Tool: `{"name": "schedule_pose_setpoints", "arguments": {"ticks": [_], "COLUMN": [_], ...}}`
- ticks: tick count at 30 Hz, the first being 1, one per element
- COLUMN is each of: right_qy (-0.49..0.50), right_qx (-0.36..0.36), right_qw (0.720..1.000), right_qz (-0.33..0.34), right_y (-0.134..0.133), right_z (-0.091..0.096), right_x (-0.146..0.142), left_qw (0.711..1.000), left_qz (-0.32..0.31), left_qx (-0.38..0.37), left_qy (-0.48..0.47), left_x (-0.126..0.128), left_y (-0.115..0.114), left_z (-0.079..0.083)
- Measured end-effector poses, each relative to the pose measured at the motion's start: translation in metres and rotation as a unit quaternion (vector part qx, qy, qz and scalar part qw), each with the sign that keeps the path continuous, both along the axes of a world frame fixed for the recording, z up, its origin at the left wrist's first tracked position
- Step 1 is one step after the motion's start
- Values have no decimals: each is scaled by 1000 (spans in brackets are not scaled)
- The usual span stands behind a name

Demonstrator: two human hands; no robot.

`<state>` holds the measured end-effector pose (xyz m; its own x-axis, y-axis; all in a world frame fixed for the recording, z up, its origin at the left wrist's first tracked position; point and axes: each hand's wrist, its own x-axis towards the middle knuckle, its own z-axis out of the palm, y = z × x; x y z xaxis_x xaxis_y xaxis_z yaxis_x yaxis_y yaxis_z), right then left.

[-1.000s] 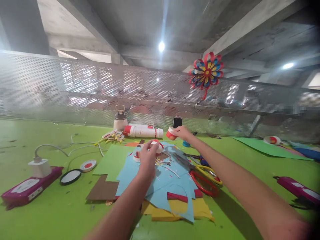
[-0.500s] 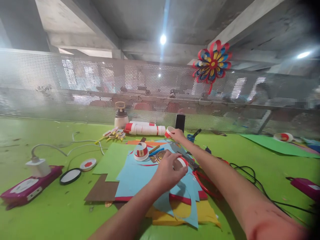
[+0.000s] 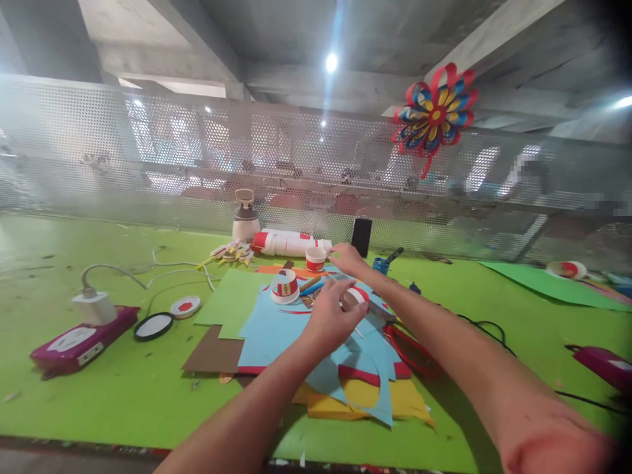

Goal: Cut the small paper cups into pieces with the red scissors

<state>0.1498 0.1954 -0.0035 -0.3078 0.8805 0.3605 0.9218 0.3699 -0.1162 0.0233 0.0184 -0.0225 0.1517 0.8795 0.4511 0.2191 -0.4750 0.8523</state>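
My left hand (image 3: 334, 311) is curved over the blue paper, its fingers and thumb closed round a red-and-white paper cup (image 3: 356, 297). Part of that cup is hidden behind the fingers. Farther off, my right hand (image 3: 348, 260) has its fingers stretched out just right of a small red-and-white paper cup (image 3: 316, 258), which stands upright. A third paper cup (image 3: 285, 288) rests on the light blue paper (image 3: 276, 336), left of my left hand. Brown and blue pens (image 3: 311, 287) lie beside it.
Stacked paper cups (image 3: 291, 244) lie sideways near a beige bottle (image 3: 245, 224) and a black phone (image 3: 362, 237). A blue jar (image 3: 380, 264) is at right. Red-handled scissors (image 3: 409, 352) lie under my right forearm. A purple power strip (image 3: 83, 339) sits left; a paper flower (image 3: 436, 116) is above.
My right hand has let go of the small cup, which now stands upright left of its fingers. My left hand keeps its cup. The camera view has shifted a little.
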Motion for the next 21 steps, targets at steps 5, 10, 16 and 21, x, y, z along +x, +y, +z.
{"name": "schedule_pose_setpoints", "arguments": {"ticks": [5,10,16,21], "right_qy": [-20,-80,-125,-103], "right_qx": [-36,-141,-217,-253], "right_qw": [999,986,967,958], "right_qz": [-33,-45,-54,-86], "right_y": [-62,-154,-210,-193], "right_z": [5,4,-4,-9], "right_x": [54,112,128,120], "left_qw": [978,944,928,931], "left_qz": [-50,-123,-147,-158], "left_qx": [-125,-201,-242,-261], "left_qy": [-157,-232,-243,-202], "left_x": [1,-4,-6,-4], "left_y": [3,2,1,2], "left_z": [0,5,2,-6]}}
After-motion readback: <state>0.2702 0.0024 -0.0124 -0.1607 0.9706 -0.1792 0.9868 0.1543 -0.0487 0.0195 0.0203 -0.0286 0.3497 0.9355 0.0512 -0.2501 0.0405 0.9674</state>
